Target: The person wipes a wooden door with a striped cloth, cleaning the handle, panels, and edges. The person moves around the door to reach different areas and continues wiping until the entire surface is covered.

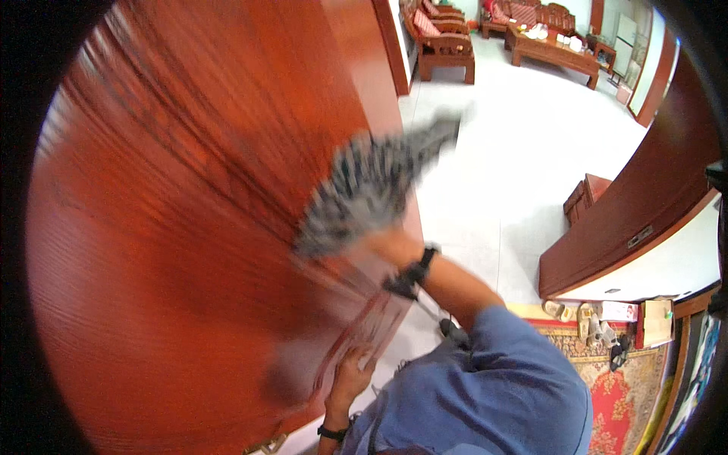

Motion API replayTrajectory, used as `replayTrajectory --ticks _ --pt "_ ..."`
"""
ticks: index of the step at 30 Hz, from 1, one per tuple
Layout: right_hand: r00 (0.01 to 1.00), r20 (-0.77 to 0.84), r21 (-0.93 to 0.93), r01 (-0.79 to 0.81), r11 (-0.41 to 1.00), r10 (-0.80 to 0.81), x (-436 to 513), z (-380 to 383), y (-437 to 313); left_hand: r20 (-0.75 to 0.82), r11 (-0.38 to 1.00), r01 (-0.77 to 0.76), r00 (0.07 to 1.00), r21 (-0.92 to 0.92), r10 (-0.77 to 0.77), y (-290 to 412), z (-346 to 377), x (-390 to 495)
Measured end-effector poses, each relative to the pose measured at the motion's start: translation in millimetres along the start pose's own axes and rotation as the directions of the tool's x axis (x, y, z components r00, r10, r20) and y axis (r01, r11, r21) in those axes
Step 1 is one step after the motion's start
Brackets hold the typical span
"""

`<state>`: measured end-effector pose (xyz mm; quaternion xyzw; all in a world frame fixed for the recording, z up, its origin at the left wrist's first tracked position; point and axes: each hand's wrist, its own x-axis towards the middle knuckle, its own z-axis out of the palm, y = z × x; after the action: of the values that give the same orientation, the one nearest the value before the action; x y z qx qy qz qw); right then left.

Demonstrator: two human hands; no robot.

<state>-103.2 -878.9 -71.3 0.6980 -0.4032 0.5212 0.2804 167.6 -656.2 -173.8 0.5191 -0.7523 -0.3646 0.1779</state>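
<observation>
My right hand [387,244] is closed on a grey-and-black striped cloth [364,187], blurred by motion. The cloth lies over a large glossy reddish-brown wooden panel [227,187], near its right edge, and one end of it juts out past that edge. Lower down, my left hand [355,372] is at a narrow, red-edged wooden section [369,324] of the same furniture. Its fingers appear to touch the edge there; whether they grip it is unclear. A black band circles each wrist.
A brown door [614,244] with a latch plate stands at the right. Slippers [591,327], a cardboard box [655,324] and a patterned rug [614,398] are at lower right. Carved wooden chairs [446,48] and a low table [551,51] with items on it stand farther back on the pale tiles.
</observation>
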Motion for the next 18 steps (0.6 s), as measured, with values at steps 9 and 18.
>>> replayTrajectory --ticks 9,18 --pt "0.792 0.609 0.429 -0.364 0.827 0.033 -157 -44 48 -0.086 0.983 -0.026 0.996 -0.183 0.010 86 47 132" --pt "0.690 0.698 0.532 -0.320 0.784 -0.192 -66 -135 224 -0.466 0.565 -0.363 0.884 -0.741 -0.042 188 149 343"
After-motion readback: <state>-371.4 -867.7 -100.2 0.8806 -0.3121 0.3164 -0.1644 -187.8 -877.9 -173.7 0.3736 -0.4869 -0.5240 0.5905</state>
